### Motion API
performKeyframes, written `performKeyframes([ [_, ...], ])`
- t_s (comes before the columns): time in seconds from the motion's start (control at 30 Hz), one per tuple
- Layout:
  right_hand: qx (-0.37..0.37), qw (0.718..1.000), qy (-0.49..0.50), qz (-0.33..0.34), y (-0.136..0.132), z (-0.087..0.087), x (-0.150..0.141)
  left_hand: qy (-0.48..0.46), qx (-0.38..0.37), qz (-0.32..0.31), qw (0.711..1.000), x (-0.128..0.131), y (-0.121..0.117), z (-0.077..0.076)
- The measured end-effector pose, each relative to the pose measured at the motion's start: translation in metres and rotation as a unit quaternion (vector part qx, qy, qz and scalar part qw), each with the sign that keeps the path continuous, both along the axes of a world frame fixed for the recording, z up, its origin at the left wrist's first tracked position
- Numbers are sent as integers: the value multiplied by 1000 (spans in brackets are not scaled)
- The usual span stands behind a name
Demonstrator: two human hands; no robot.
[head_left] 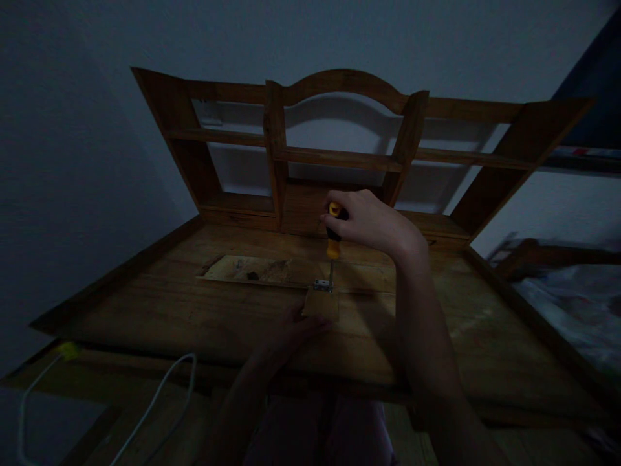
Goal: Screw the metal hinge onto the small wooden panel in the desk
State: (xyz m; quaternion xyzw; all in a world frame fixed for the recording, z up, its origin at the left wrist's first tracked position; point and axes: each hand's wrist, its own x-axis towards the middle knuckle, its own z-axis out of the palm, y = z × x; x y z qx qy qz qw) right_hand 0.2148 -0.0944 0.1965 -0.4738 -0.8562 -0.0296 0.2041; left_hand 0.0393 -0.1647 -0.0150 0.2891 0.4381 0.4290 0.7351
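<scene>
My right hand (365, 217) is wrapped round the handle of a yellow and black screwdriver (333, 250). The screwdriver stands nearly upright, its shaft reaching down to a small metal hinge (321, 283). That hinge lies at the far edge of a small wooden block (321, 303) on the desk. From the near left, my left hand (295, 329) grips the block, with its fingers along the left side and near edge. Whether the tip sits in a screw is too small to make out.
The wooden desk (189, 317) carries a shelf unit (334, 157) along its back. A pale, damaged-looking wooden strip (233, 268) lies left of the block. A white cable (167, 375) loops at the front left, near a yellow object (68, 351).
</scene>
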Motion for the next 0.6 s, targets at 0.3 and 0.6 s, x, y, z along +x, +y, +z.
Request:
performKeyframes([
  [0.3, -17, 1000, 3, -3, 1, 0, 1, 69, 71, -32, 995, -3, 1, -10],
  [0.6, -25, 999, 2, -26, 3, -2, 5, 51, 70, -30, 996, -3, 2, -15],
])
